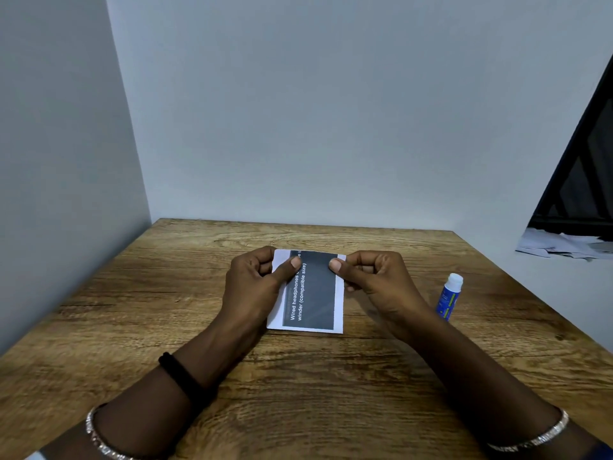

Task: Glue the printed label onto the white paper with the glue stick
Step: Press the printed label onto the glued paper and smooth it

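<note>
A dark grey printed label (316, 293) with white text sits in the middle of the wooden table (298, 393). White paper (339, 305) shows as a margin along its left, right and near sides. My left hand (252, 287) pinches the far left corner, thumb on the print. My right hand (374, 280) pinches the far right corner in the same way. The sheet's near edge rests on the table. A blue glue stick (448, 298) with a white cap stands to the right of my right hand, untouched.
Grey walls close off the table at the back and left. A dark window (587, 174) with loose papers (560, 244) on its sill lies beyond the table's right edge. I wear bracelets on both wrists.
</note>
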